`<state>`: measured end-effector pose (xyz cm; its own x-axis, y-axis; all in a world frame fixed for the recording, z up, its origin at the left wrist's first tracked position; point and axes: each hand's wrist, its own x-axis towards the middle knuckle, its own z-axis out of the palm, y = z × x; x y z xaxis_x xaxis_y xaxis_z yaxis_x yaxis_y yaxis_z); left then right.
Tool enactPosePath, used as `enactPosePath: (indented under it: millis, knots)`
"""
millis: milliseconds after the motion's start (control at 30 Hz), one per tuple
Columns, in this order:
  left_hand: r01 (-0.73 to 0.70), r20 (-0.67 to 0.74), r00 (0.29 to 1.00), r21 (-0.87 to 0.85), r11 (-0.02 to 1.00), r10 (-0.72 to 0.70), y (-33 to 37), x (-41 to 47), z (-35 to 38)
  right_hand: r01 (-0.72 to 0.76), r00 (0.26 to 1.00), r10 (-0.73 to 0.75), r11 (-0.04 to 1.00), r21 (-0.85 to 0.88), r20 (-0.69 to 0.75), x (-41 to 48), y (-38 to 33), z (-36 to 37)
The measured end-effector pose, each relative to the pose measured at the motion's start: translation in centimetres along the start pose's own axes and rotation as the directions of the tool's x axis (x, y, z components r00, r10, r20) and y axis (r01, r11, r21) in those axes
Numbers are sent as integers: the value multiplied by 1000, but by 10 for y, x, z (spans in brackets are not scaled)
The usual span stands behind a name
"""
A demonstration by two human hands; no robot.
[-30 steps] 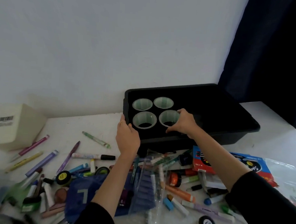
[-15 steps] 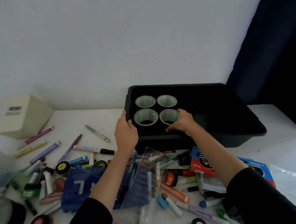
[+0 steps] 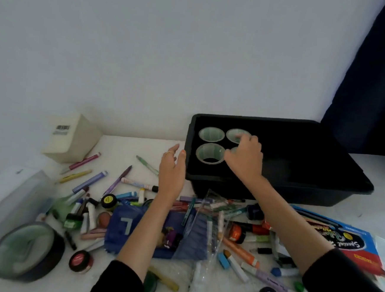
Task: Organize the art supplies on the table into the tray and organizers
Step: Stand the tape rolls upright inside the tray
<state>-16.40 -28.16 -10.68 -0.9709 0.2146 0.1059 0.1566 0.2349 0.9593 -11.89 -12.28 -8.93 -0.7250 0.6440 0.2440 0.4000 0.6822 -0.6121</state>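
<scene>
Markers [image 3: 137, 184] and paint pots [image 3: 109, 200] lie strewn over the near half of the white table [image 3: 130, 146], piled around a blue pouch [image 3: 148, 231] that sits between the two forearms. None of this is in the tray.

The black tray [image 3: 297, 188] stands at the back right, against the wall. Four pale green cups [image 3: 211, 134] are set two by two in its left end. All of them look empty, though the front right one is mostly hidden.

The right hand [image 3: 245, 158] is inside the tray, lying over the front right cup. Its fingers [image 3: 247, 141] curl at the rim of the back right cup, and whether they grip that rim or only touch it cannot be told.

The left hand [image 3: 172, 171] is held above the table just beside the tray's left rim. Its fingers are straight and spread, it holds nothing, and there is a ring on one finger.

A tape roll [image 3: 27, 251] lies at the near left, with a clear bin [image 3: 10, 198] beyond it. A beige box [image 3: 72, 138] with a barcode stands farther back. A flat crayon pack [image 3: 339, 238] lies in front of the tray on the right. A dark curtain [image 3: 370, 89] hangs behind the tray's far corner.
</scene>
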Motion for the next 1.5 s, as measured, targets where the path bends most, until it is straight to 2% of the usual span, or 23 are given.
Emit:
enactPosePath:
  millis: [100,167,300,400,567,600,667,733,767,900,1033,1167,1233,1367,1500]
  knots:
    - [-18,-145,989,-65,998,8,-2,-20,-29,162,986,-166,952,258,-8,-22,-41,17]
    - [-23,-213,977,-93,995,3,-6,-27,-50,215,970,-241,917,337,37,-40,-68,32]
    - [-46,-354,935,-109,993,4,-9,-39,-99,254,930,-342,861,441,133,-70,-111,64]
    - [-43,-455,891,-104,994,-9,-10,-52,-137,254,862,-442,801,542,249,-95,-141,83]
    - [-3,-603,795,-99,995,-58,-27,-81,-190,225,714,-564,745,628,414,-138,-181,108]
    - [-1,-634,770,-114,993,-72,-31,-88,-199,236,667,-603,728,643,438,-146,-186,114]
    - [-2,-688,718,-150,989,-103,-39,-102,-214,306,532,-680,710,635,504,-161,-192,126]
    - [-2,-733,668,-175,985,-129,-46,-114,-226,436,376,-727,686,582,574,-176,-197,140]
    - [-2,-753,643,-187,982,-142,-48,-118,-231,494,321,-734,669,556,598,-183,-200,147]
    - [-18,-786,590,-240,971,-184,-52,-127,-249,580,233,-695,661,477,680,-203,-204,162]
    - [-17,-782,591,-256,967,-196,-52,-129,-258,543,297,-706,679,495,642,-206,-202,168]
    - [-11,-777,595,-266,964,-207,-51,-124,-261,427,429,-687,726,539,586,-205,-201,168]
    - [-15,-768,607,-267,964,-204,-50,-118,-260,385,486,-668,742,549,563,-200,-200,163]
    - [-34,-754,630,-267,963,-187,-44,-102,-253,317,545,-627,768,556,556,-184,-197,150]
    - [-66,-709,684,-296,953,-173,-35,-79,-236,227,634,-569,784,578,523,-158,-192,124]
